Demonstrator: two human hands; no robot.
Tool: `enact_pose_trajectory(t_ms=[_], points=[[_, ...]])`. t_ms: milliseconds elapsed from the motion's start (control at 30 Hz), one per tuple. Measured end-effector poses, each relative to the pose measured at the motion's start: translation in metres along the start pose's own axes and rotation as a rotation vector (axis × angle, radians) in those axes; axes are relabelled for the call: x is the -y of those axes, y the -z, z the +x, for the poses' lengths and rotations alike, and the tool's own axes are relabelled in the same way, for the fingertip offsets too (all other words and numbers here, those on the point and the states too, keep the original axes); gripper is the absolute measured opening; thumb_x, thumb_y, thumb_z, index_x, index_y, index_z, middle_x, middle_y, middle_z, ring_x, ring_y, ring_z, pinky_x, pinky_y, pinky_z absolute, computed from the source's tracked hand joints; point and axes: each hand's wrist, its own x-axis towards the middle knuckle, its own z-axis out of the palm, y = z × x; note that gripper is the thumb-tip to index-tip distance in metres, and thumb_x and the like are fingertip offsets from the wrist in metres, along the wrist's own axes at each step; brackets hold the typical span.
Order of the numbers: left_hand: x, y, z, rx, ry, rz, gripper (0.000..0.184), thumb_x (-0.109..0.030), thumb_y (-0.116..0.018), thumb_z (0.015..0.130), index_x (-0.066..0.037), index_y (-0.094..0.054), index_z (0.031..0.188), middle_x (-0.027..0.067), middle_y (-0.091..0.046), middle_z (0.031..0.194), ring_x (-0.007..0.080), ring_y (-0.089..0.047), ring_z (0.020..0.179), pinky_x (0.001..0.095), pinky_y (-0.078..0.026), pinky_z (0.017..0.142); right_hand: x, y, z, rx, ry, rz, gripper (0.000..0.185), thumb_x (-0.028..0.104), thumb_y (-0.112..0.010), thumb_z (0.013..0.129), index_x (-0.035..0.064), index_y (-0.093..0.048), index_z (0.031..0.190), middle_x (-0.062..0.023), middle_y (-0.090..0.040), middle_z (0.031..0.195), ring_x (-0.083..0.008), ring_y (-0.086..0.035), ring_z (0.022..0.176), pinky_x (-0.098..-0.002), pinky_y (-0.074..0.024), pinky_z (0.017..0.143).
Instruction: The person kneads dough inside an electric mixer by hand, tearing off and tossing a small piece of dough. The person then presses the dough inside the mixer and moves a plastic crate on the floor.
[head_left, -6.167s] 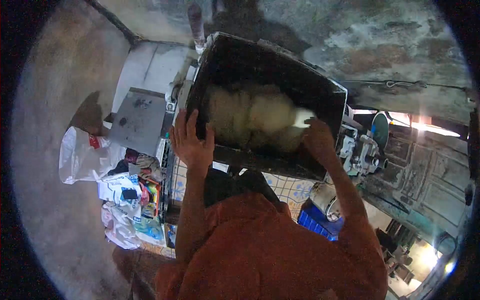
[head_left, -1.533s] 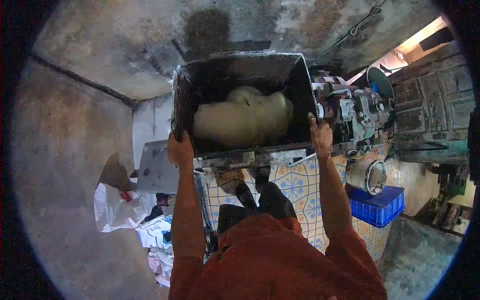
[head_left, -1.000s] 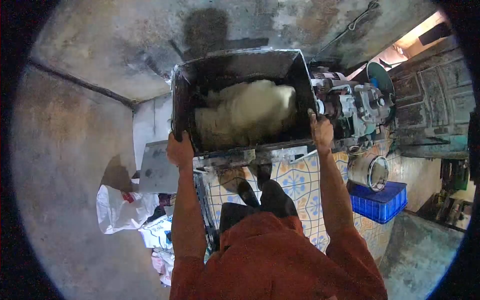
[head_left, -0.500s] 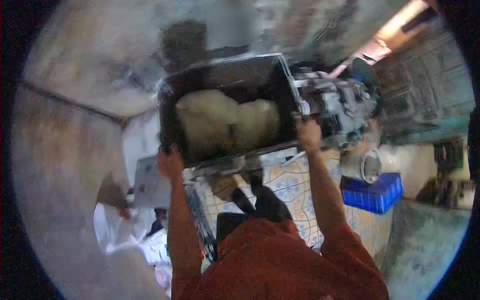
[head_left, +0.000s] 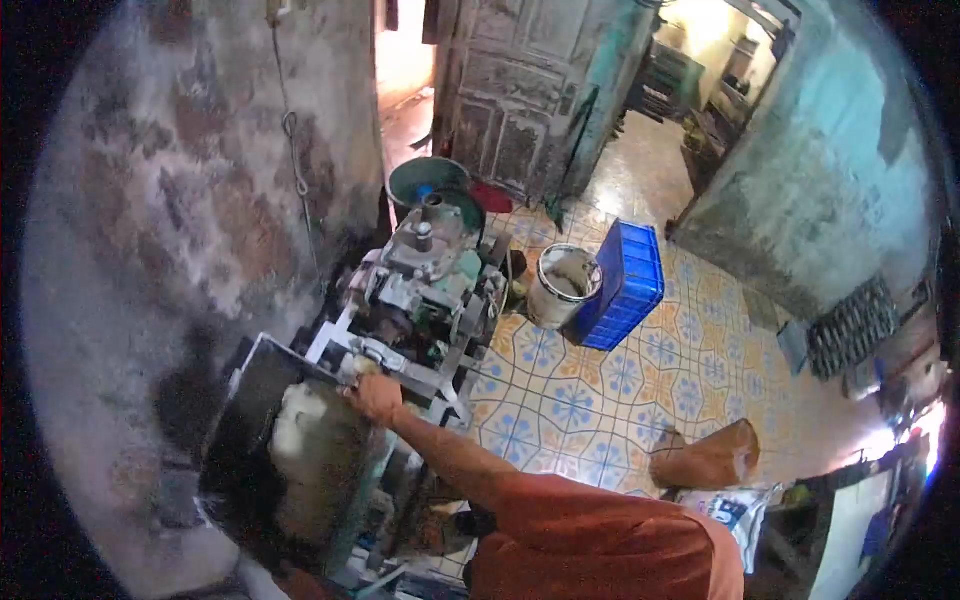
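Head cam: right hand (head_left: 375,398) clamped on bin (head_left: 235,440) rim
Left hand (head_left: 298,583): dim, cut off, can't tell grip
Bag (head_left: 735,512): print's unreadable

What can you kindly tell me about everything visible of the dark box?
The dark box is rectangular and open-topped, with smudged, blackish inner walls and a paler, worn rim; its material is unclear. It sits slanted in the lower left of the view, near the stained wall and next to the machine. A pale, soft-looking lump lies inside. The person's right grip is at the rim on the machine's side. The near end is too dim to make out.
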Motion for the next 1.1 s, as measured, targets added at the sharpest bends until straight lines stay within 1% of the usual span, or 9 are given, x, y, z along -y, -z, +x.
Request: enact_pose_trajectory(t_ms=[33, 100, 133, 200, 333, 533, 600, 933, 1100], points=[[0.007, -0.031, 0.021, -0.132, -0.276, -0.260, 0.064, -0.054, -0.066, 0.081, -0.007, -0.056, 0.124, 0.0165, -0.063, 0.111, 0.0307, -0.064, 0.092, 0.0479, -0.053, 0.079, 0.004, 0.011, -0.002, 0.080, -0.012, 0.014, 0.063, 0.061, -0.049, 0.087, 0.0003, -0.066, 0.091, -0.0216, -0.067, 0.084, -0.0371, -0.067, 0.081, -0.0472, -0.0534, 0.071], [0.044, -0.089, 0.062, -0.397, -0.811, -0.783, 0.060, -0.053, -0.066, 0.081, -0.007, -0.058, 0.118, 0.0148, -0.064, 0.105, 0.0302, -0.064, 0.089, 0.0449, -0.054, 0.076, 0.003, 0.008, -0.003, -0.044, -0.009, 0.075, 0.061, 0.059, -0.052, 0.087, 0.0002, -0.066, 0.089, -0.0210, -0.068, 0.083, -0.0367, -0.067, 0.081, -0.0463, -0.0537, 0.071], [0.068, -0.094, 0.065, -0.531, -1.072, -1.045, 0.058, -0.053, -0.066, 0.081, -0.007, -0.060, 0.116, 0.0139, -0.065, 0.102, 0.0300, -0.065, 0.087, 0.0434, -0.054, 0.074, 0.005, 0.015, -0.003, -0.060, -0.009, 0.081, 0.061, 0.059, -0.052, 0.087, 0.0002, -0.066, 0.089, -0.0210, -0.068, 0.083, -0.0367, -0.067, 0.081, -0.0463, -0.0537, 0.071], [0.115, -0.081, 0.051, -0.805, -1.581, -1.561, 0.055, -0.053, -0.065, 0.081, -0.007, -0.062, 0.111, 0.0121, -0.067, 0.097, 0.0296, -0.065, 0.084, 0.0405, -0.055, 0.070, 0.010, 0.030, -0.009, 0.096, -0.046, 0.093, 0.056, 0.055, -0.055, 0.087, 0.0008, -0.066, 0.088, -0.0208, -0.068, 0.083, -0.0362, -0.067, 0.082, -0.0455, -0.0541, 0.071], [0.213, -0.044, 0.019, -0.339, -1.518, -1.412, 0.060, -0.059, -0.066, 0.077, -0.006, -0.065, 0.106, 0.0133, -0.067, 0.098, 0.0321, -0.065, 0.087, 0.0451, -0.053, 0.075, -0.005, -0.017, 0.008, 0.002, -0.096, 0.083, 0.051, 0.052, -0.058, 0.085, 0.0014, -0.067, 0.084, -0.0197, -0.067, 0.080, -0.0361, -0.067, 0.079, -0.0457, -0.0544, 0.067], [0.248, -0.033, 0.011, -0.387, -1.515, -1.440, 0.054, -0.058, -0.067, 0.076, -0.010, -0.068, 0.100, 0.0113, -0.068, 0.089, 0.0319, -0.066, 0.077, 0.0452, -0.054, 0.066, 0.014, 0.024, -0.012, -0.043, -0.020, 0.033, 0.053, 0.054, -0.057, 0.085, 0.0022, -0.069, 0.087, -0.0195, -0.068, 0.081, -0.0350, -0.068, 0.078, -0.0453, -0.0550, 0.068], [0.132, -0.062, 0.027, -0.768, -1.447, -1.444, 0.051, -0.059, -0.067, 0.075, -0.011, -0.068, 0.091, 0.0102, -0.066, 0.081, 0.0305, -0.064, 0.067, 0.0451, -0.053, 0.057, 0.014, 0.026, -0.009, 0.002, -0.035, 0.033, 0.054, 0.054, -0.055, 0.086, 0.0021, -0.069, 0.088, -0.0201, -0.068, 0.081, -0.0349, -0.068, 0.079, -0.0452, -0.0551, 0.070], [0.139, -0.063, 0.025, -0.720, -1.439, -1.535, 0.050, -0.062, -0.060, 0.080, -0.012, -0.065, 0.086, 0.0062, -0.060, 0.070, 0.0249, -0.056, 0.056, 0.0392, -0.047, 0.050, 0.001, 0.011, -0.003, 0.035, 0.024, 0.066, 0.060, 0.057, -0.054, 0.085, -0.0020, -0.067, 0.085, -0.0209, -0.068, 0.084, -0.0385, -0.067, 0.077, -0.0478, -0.0539, 0.070], [0.153, -0.063, 0.026, -0.696, -1.431, -1.583, 0.051, -0.063, -0.055, 0.082, -0.013, -0.063, 0.084, 0.0040, -0.056, 0.064, 0.0219, -0.051, 0.051, 0.0359, -0.044, 0.046, 0.008, 0.025, -0.009, 0.042, -0.052, 0.114, 0.059, 0.056, -0.054, 0.086, -0.0018, -0.066, 0.087, -0.0200, -0.067, 0.082, -0.0380, -0.066, 0.079, -0.0482, -0.0540, 0.069]])
